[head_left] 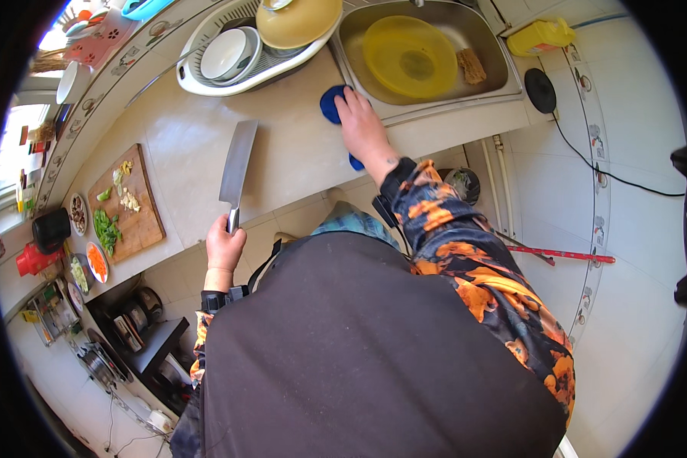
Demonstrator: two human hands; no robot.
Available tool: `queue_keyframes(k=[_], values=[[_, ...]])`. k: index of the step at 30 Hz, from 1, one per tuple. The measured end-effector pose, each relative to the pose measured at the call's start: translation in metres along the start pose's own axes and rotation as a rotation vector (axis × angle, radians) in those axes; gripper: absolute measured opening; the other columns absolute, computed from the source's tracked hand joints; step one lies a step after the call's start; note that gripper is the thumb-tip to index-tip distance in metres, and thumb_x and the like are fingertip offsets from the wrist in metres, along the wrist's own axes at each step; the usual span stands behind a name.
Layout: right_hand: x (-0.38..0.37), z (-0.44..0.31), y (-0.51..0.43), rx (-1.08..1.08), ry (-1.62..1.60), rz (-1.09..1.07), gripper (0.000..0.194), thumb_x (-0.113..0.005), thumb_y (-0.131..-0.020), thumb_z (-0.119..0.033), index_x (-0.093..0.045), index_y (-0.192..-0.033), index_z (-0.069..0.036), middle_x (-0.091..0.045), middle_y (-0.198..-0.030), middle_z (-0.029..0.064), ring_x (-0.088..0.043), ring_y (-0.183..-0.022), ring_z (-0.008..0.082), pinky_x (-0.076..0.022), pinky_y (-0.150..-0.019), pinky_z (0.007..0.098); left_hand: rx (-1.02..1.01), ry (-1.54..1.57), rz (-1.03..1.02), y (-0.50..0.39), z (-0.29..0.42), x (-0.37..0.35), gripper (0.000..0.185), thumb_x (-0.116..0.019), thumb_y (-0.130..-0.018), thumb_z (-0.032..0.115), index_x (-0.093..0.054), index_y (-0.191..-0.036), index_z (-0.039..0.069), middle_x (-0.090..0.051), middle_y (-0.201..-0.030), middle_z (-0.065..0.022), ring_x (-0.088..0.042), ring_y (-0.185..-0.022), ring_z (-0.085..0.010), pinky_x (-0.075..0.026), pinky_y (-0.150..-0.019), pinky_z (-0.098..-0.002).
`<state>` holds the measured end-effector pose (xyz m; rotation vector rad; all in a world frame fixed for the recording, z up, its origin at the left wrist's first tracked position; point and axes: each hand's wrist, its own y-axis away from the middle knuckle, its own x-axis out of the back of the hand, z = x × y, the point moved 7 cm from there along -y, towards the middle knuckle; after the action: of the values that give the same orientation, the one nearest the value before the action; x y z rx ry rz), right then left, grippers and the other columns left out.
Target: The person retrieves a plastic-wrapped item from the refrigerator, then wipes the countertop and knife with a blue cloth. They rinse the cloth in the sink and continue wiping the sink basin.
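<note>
My left hand (225,243) is closed around the handle of a cleaver (239,162), whose broad blade points away from me above the counter edge. At the sink's near left corner, my right hand (363,123) has its fingers on a dark blue cloth (332,105); whether they grip it or only rest on it is hard to tell. Another bit of blue (355,162) shows below that hand at the counter's edge. To the left, a wooden cutting board (149,200) bears chopped green pepper (106,230), pale chopped pieces (130,201) and small yellow pieces.
A steel sink (506,68) holds a yellow basin (409,57) and a brown scrubber (471,66). Beside it stands a white dish rack (186,77) with bowls. Plates of shredded carrot (97,261) and other cut food sit near the board. A yellow bottle (541,38) lies right of the sink.
</note>
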<state>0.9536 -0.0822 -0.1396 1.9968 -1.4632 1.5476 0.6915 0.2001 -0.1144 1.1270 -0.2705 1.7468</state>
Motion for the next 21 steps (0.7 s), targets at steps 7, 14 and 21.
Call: queue_keyframes(k=[7,14,21], values=[[0.046,0.01,0.083,0.215,0.001,-0.157,0.043,-0.055,-0.084,-0.003,-0.06,-0.126,-0.005,-0.055,-0.138,0.0155,-0.049,-0.128,0.0362,-0.0397,-0.11,0.0471,-0.013,-0.001,-0.058,-0.009,0.009,-0.014,0.034,-0.062,-0.075,0.014,-0.064,-0.106,0.0,-0.063,-0.078,-0.0145,-0.061,-0.07,-0.0269,-0.051,-0.071,-0.0372],[0.101,0.121,0.1,0.04,0.163,-0.004,0.036,-0.056,-0.082,-0.005,-0.065,-0.117,-0.008,-0.061,-0.131,0.0101,-0.055,-0.12,0.0336,-0.0453,-0.105,0.0432,-0.029,-0.125,-0.089,-0.019,0.012,-0.019,0.03,-0.062,-0.075,0.015,-0.063,-0.101,0.0,-0.065,-0.083,-0.0199,-0.063,-0.075,-0.0348,-0.052,-0.073,-0.0424],[0.158,0.266,0.119,-0.343,0.524,0.005,0.035,-0.052,-0.087,-0.003,-0.063,-0.12,-0.007,-0.06,-0.133,0.0117,-0.057,-0.117,0.0341,-0.0494,-0.098,0.0431,-0.04,-0.18,-0.093,-0.013,0.018,-0.023,0.03,-0.062,-0.075,0.015,-0.062,-0.102,0.001,-0.064,-0.083,-0.0204,-0.062,-0.077,-0.0353,-0.051,-0.074,-0.0427]])
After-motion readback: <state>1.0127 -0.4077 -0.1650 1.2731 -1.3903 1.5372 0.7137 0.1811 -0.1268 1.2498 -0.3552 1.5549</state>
